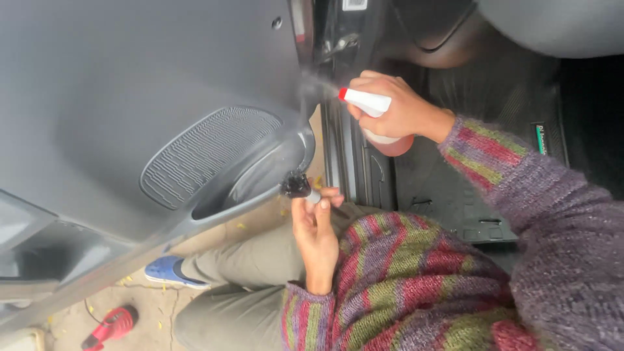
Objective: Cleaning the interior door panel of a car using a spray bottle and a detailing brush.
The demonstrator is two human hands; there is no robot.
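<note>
The right hand [390, 107] is wrapping its fingers around the neck of a white-headed spray bottle [374, 110] with a reddish body, its red nozzle tip pointing at the grey car door panel [130, 84] and a faint mist hanging just beyond it. Below, the left hand [315, 227] is pinching the handle of a small black detailing brush [296, 184], whose bristles are touching the edge of the door pocket [260, 175] beside the ribbed speaker grille [201, 153]. Further out, a rubber floor mat [455, 188] is lying beyond the right wrist.
</note>
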